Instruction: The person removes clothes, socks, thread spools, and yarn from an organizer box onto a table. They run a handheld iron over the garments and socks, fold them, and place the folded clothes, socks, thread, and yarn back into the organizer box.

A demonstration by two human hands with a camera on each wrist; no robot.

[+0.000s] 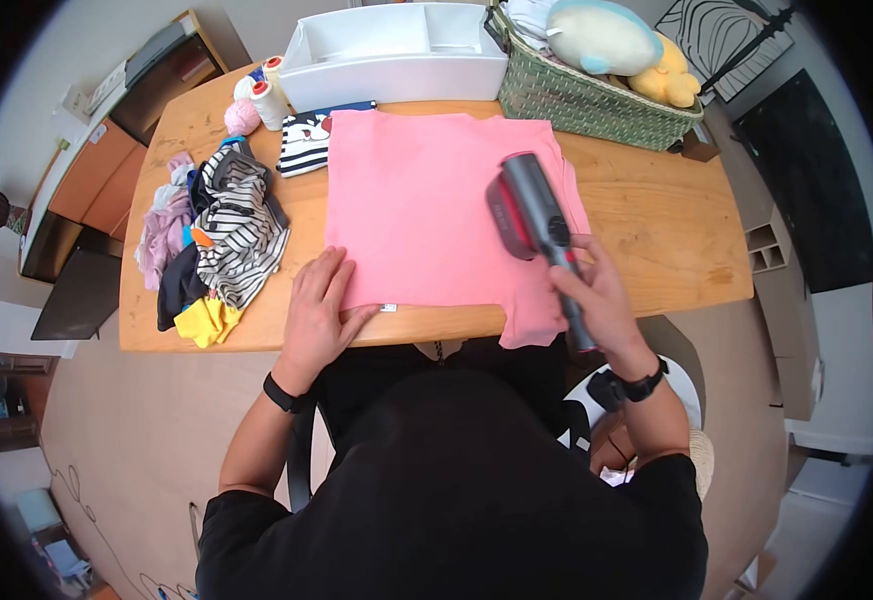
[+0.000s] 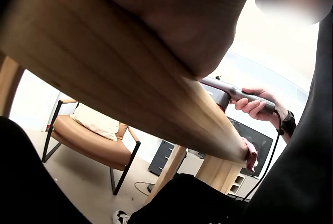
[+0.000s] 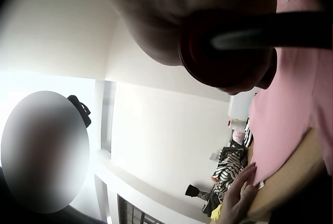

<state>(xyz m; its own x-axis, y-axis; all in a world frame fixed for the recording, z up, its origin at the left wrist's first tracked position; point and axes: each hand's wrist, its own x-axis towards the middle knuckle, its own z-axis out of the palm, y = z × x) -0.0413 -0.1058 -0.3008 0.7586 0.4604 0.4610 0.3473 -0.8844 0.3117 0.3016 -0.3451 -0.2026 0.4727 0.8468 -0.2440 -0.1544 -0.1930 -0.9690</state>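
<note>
A pink shirt (image 1: 426,210) lies spread out on the wooden table, one sleeve hanging over the front edge. My right hand (image 1: 601,300) grips the handle of a grey and red handheld garment steamer (image 1: 536,205), whose head is over the right side of the shirt. In the left wrist view the steamer's cord trails down from the handle. My left hand (image 1: 318,305) rests with extended fingers on the shirt's lower left corner, beside a small white label (image 1: 388,308). The right wrist view shows the steamer's round handle end (image 3: 208,50) up close.
Left on the table (image 1: 656,220) is a pile of crumpled clothes (image 1: 221,230). Behind it stand thread cones (image 1: 269,105) and a pink yarn ball (image 1: 241,117). A folded striped garment (image 1: 306,140), a white divided bin (image 1: 391,75) and a green basket (image 1: 596,100) of plush toys line the back.
</note>
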